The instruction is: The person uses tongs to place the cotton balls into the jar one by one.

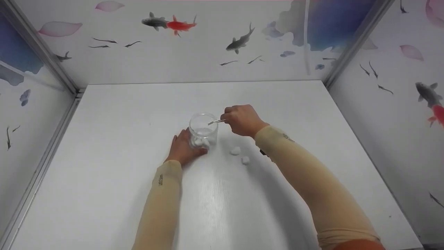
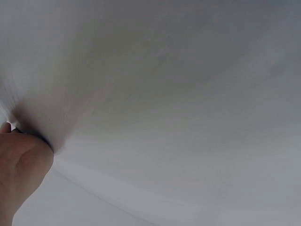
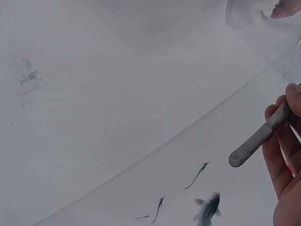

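A clear jar [image 1: 203, 132] stands on the white table, with white cotton balls [image 1: 199, 141] at its bottom. My left hand [image 1: 184, 147] is curled round the jar's lower left side, thumb at its front. In the left wrist view only part of that hand [image 2: 23, 165] shows, resting low by the table. My right hand [image 1: 243, 119] pinches metal tweezers [image 1: 216, 121], whose tips reach over the jar's opening. Their rounded end [image 3: 242, 155] sticks out behind the fingers in the right wrist view. Nothing shows between the tips.
Two loose cotton balls, one [image 1: 235, 150] nearer the jar and another [image 1: 245, 160], lie on the table [image 1: 215, 208] under the right forearm. White panels printed with fish [image 1: 182, 25] wall in the table at the back and both sides.
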Tool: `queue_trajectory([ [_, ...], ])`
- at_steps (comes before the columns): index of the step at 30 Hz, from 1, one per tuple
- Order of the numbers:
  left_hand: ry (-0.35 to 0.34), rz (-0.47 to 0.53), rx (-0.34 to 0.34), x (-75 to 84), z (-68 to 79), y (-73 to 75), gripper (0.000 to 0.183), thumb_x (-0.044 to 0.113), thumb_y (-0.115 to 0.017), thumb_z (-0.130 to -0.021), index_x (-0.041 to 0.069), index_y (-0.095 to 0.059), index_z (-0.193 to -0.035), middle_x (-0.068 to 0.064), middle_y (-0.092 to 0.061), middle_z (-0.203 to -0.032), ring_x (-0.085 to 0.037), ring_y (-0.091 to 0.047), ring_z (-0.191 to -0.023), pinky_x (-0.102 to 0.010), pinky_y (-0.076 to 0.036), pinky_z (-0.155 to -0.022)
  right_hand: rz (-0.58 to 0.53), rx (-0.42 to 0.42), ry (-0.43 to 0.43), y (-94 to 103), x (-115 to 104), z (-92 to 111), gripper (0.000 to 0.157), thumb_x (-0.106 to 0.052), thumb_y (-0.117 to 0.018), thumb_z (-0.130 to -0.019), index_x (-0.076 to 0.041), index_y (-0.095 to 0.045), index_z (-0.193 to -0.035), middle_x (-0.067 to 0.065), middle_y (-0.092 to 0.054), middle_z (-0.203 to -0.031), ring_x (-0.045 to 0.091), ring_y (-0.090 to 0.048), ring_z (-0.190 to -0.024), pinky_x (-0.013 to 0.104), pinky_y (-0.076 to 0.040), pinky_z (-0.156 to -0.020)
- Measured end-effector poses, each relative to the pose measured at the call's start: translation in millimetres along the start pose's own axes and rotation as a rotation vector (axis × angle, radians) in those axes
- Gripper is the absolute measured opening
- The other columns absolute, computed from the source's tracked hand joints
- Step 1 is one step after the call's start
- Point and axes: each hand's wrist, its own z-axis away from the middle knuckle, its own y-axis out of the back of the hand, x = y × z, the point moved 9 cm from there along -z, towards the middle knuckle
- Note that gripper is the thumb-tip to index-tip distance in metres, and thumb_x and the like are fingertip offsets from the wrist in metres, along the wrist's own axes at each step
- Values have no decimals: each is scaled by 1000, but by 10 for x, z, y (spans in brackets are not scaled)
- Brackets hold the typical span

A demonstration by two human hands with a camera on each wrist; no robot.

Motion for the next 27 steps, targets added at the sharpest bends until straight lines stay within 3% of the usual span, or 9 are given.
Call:
queue_trajectory([
  [11,-1,4,7,34,10,12,111,53,-84,-73,14,-25,-159,-9,-35,-157,-27,-20,-148,-47,1,-122,18,19,-2,84,43,55,17,-2,-72,-88,-12,-78,-101,3,-72,-91,21,-69,-78,37,-61,-66],
  [15,11,5,-1,17,11,-17,113,54,-84,-73,14,-23,-159,-9,-31,-160,-26,-16,-150,-44,3,-122,6,33,-23,128,122,137,18,-3,-72,-89,-12,-78,-103,3,-71,-92,20,-70,-80,37,-61,-67],
  [20,12,12,-12,13,9,-36,113,54,-83,-74,12,-22,-159,-10,-29,-161,-27,-15,-150,-43,4,-122,-20,52,-70,140,275,385,17,-4,-73,-89,-12,-78,-103,3,-71,-92,20,-70,-82,38,-61,-68],
  [27,-17,10,5,27,9,11,110,51,-84,-75,10,-24,-158,-11,-34,-158,-29,-20,-148,-46,2,-122,-54,15,-116,-75,446,862,17,-3,-75,-86,-13,-80,-99,1,-71,-88,18,-70,-77,36,-60,-65],
])
